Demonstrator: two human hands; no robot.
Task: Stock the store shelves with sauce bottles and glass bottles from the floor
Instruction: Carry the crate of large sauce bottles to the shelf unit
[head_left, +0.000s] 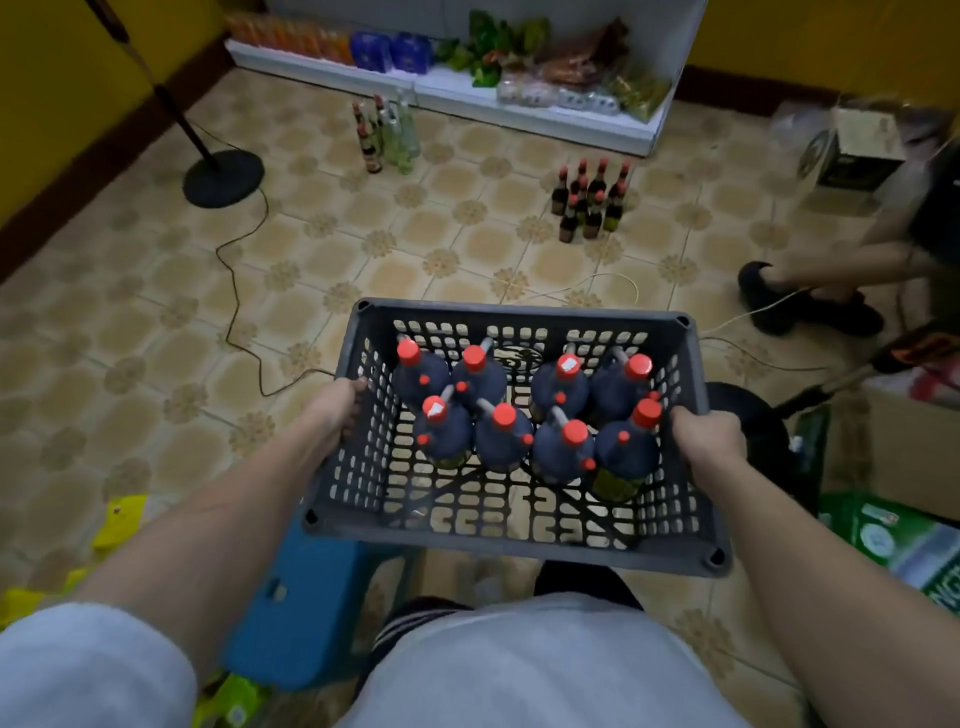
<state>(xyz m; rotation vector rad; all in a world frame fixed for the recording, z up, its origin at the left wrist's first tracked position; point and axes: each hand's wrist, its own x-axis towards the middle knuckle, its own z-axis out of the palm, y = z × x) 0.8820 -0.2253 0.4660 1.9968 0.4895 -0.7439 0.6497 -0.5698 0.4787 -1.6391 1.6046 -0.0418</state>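
I carry a dark grey slotted plastic crate (519, 540) above the floor. My left hand (337, 410) grips its left rim and my right hand (706, 436) grips its right rim. Inside stand several dark sauce bottles with red caps (504, 431) in two rows. On the tiled floor ahead stands a cluster of dark red-capped sauce bottles (589, 202). Further left is a group of clear and dark glass bottles (389, 135). A low white shelf (519, 111) at the back holds packaged goods.
A black round stand base (223, 176) with a trailing cable is at the left. Another person's legs and dark shoes (800, 306) are at the right, beside cardboard boxes (852, 150). A blue stool (306, 613) is under the crate, green cartons (898, 545) at the lower right.
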